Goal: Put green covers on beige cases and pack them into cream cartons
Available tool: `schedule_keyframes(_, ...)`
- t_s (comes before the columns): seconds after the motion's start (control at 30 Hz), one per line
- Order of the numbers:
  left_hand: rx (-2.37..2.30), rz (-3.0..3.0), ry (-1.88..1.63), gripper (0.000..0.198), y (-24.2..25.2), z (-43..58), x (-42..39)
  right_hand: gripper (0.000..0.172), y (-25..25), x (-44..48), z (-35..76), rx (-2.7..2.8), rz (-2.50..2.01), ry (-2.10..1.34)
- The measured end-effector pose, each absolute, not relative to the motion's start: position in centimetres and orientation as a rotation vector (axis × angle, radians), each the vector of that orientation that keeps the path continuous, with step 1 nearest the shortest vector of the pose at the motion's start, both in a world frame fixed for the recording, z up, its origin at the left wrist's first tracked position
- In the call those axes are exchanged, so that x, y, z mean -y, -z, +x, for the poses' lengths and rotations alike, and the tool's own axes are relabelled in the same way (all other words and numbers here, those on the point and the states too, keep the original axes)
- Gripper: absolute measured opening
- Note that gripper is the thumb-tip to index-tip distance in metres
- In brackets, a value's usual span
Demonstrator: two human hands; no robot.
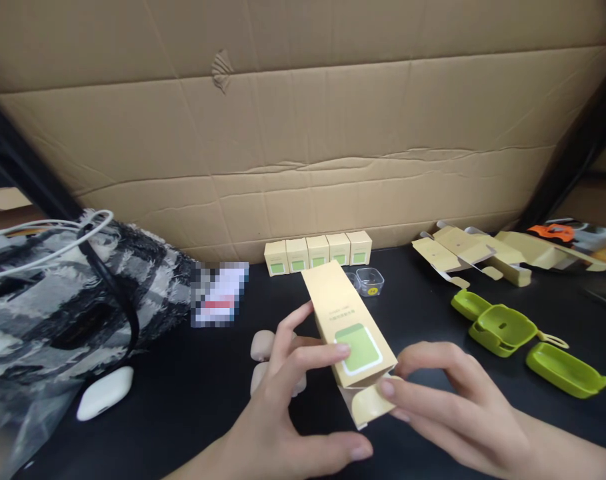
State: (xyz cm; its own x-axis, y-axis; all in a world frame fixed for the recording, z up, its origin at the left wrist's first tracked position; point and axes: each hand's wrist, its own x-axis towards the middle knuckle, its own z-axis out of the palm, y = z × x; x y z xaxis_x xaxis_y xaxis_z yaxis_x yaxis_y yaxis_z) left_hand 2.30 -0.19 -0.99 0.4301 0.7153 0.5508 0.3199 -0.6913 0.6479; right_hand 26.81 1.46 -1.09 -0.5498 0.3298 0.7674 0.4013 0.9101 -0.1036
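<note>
Hands (283, 420) (465, 400) angle inward, curled against a carton (347, 313).

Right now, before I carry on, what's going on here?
A person's left hand steadies a tilted pale yellow box with a green label, while the right hand pinches its open end flap. Five small boxes stand in a row beyond it. On the black table, green plastic parts lie to the right, with unfolded cartons farther back.

Box (347, 313) before row of boxes (318, 255), case (105, 393) left, trays (504, 328) right, cartons (455, 249) behind trays
</note>
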Motion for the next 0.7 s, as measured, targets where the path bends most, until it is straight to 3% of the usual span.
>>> schedule_keyframes(0.27, -0.882, 2.231, -1.208, 0.05, 1.33, 2.64, 0.13, 0.028, 0.83, -1.3, 26.45, 2.231, -0.519, -0.013)
schedule_keyframes(0.4, -0.881, 2.302, -1.236, 0.045, 1.5, 2.65, 0.13, 0.036, 0.92, -1.47, 26.17, 2.18, -0.485, -0.124)
schedule_keyframes(0.6, -0.79, 2.261, -1.219, 0.04, 1.73, 2.67, 0.27, 0.021, 0.79, -1.51, 26.05, 2.224, -0.487, -0.115)
schedule_keyframes(0.7, -0.761, 2.3, -1.194, 0.04, 1.47, 2.42, 0.3, 0.024, 0.6, -1.65, 26.27, 2.242, -0.418, -0.03)
